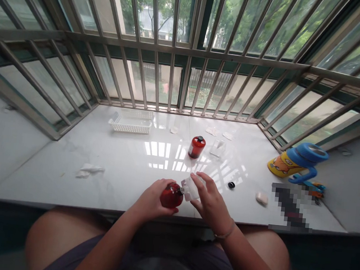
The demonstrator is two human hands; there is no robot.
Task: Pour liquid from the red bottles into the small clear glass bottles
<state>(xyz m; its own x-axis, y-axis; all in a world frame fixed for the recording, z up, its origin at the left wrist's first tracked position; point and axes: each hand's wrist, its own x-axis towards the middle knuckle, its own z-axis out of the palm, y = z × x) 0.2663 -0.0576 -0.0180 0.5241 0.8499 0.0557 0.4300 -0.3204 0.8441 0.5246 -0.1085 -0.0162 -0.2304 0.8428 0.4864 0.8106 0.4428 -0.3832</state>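
Note:
My left hand (pixel 151 198) is closed around a dark red bottle (pixel 170 197) near the counter's front edge. The bottle lies tilted, its open neck pointing right at a small clear container (pixel 189 189). That container is in the fingers of my right hand (pixel 211 199), with its mouth at or against the bottle's neck; whether they touch is hard to make out. Beyond my hands stands a second red bottle (pixel 196 148) with a black top, beside another clear container (pixel 218 148). A loose black cap (pixel 231 185) rests to the right of my right hand.
A white plastic basket (pixel 131 126) sits at the back left of the white counter (pixel 123 159). Crumpled tissue (pixel 90 169) lies at left. On the right are a beige block (pixel 261 198), a blue and yellow flask (pixel 288 162) and a blurred-out object (pixel 291 205). Metal bars (pixel 188 49) enclose the back.

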